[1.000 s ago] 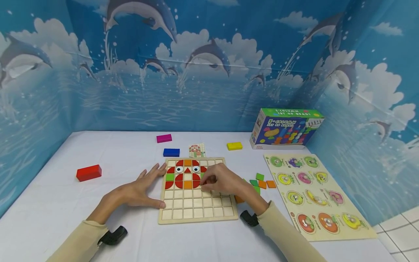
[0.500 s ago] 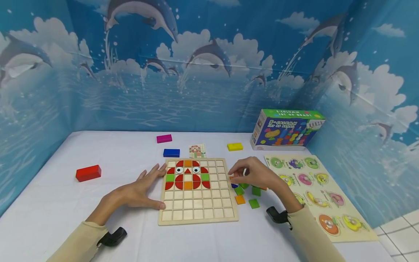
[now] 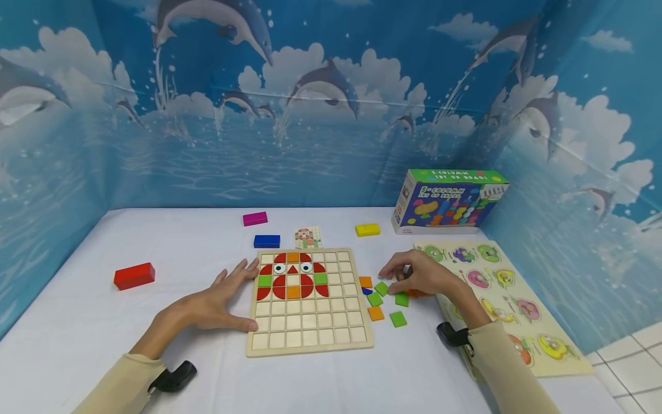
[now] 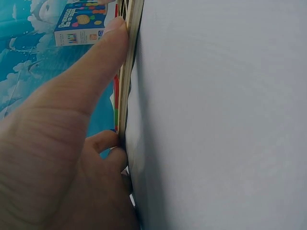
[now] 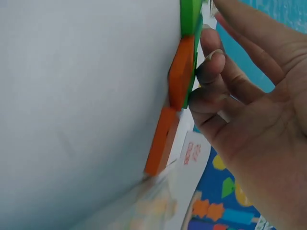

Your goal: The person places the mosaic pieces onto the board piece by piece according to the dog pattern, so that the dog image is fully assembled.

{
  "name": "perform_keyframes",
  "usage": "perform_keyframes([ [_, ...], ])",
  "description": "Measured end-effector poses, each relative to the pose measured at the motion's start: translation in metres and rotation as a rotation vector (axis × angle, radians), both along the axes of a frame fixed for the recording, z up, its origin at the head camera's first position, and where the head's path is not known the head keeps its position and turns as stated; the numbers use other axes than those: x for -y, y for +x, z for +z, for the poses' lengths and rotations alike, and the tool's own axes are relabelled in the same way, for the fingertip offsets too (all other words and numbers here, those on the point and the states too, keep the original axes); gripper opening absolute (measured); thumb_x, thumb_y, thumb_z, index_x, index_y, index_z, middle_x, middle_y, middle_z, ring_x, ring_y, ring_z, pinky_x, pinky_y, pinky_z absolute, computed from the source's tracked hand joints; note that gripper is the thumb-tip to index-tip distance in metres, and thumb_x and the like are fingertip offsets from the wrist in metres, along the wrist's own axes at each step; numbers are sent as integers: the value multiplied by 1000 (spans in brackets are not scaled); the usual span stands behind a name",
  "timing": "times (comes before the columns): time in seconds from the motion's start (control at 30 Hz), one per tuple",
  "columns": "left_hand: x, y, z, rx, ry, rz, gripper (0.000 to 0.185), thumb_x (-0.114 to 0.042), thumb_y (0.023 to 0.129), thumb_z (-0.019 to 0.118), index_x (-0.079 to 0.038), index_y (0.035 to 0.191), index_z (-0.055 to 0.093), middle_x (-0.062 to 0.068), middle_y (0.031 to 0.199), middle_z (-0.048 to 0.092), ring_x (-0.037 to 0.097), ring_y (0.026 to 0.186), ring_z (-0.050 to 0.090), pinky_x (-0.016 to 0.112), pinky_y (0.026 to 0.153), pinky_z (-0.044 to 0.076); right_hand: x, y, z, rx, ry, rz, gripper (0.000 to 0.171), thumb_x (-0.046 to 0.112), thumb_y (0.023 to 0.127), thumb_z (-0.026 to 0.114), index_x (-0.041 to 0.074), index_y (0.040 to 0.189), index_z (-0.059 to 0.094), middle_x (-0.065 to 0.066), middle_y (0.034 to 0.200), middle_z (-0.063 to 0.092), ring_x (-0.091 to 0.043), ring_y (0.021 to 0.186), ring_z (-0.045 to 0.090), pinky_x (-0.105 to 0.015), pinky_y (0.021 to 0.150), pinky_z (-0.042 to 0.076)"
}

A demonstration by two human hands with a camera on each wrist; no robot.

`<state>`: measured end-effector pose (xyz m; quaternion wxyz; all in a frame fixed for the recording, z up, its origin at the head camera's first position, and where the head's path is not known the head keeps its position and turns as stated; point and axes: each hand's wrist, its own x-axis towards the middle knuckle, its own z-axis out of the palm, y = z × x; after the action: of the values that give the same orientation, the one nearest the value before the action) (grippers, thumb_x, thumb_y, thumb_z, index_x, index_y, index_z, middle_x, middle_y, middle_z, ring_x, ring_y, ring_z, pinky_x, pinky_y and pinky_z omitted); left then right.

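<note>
A square wooden grid board [image 3: 310,322] lies on the table, its upper left cells filled with red, orange and green tiles and two eye tiles. My left hand [image 3: 217,305] rests at its left side, thumb and fingers spread along the rim; the left wrist view shows the thumb [image 4: 115,36] against the board's edge. To the right of the board, my right hand [image 3: 421,273] hovers over loose tiles with bent fingers and nothing visible between them. Its fingertips are close to a green tile [image 3: 381,288]. In the right wrist view, orange tiles [image 5: 181,72] stand beside the fingertips.
A small pattern card [image 3: 308,237] lies behind the board, with blue [image 3: 266,241], magenta [image 3: 255,218] and yellow [image 3: 368,230] blocks around. A red block [image 3: 134,276] is at the left. The fruit puzzle board [image 3: 517,287] and bead box [image 3: 450,201] stand right.
My right hand has left the board and moved right to the loose tiles. A green tile and a red curved tile once under its fingers now show on the board. The left hand stays put.
</note>
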<state>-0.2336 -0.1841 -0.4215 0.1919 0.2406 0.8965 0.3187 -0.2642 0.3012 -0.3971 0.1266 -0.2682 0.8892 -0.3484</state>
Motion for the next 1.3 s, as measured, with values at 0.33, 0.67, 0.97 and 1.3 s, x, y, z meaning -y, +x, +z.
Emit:
perform_keyframes([
  [0.33,-1,-1,2,8,-10,26,130,-51,80,94,-18,175,13,21,181,0,47,165,-6,71,129,-5,15,2,4,3,104,-48,15,7,87,90,9,99,82,-2,90,69,-20,82,57,-27,71,50],
  [0.67,-3,-3,-3,-8,-14,10,130,-52,80,93,-17,175,12,19,181,3,44,166,-5,70,130,-6,18,6,5,13,113,-87,10,5,89,88,10,94,80,4,78,68,-16,74,58,-24,66,51],
  [0.97,-5,-2,3,7,-48,34,131,-53,79,93,-21,176,11,19,181,0,47,165,-4,72,129,-1,21,8,12,-94,43,-167,5,7,95,83,7,99,85,1,91,80,-17,78,63,-24,69,56],
  [1.3,0,0,4,-2,-35,24,132,-52,80,94,-17,175,9,19,181,4,44,166,-4,70,130,-4,119,27,5,-33,-121,-53,5,12,96,84,9,99,87,3,89,80,-11,73,61,-21,63,51],
])
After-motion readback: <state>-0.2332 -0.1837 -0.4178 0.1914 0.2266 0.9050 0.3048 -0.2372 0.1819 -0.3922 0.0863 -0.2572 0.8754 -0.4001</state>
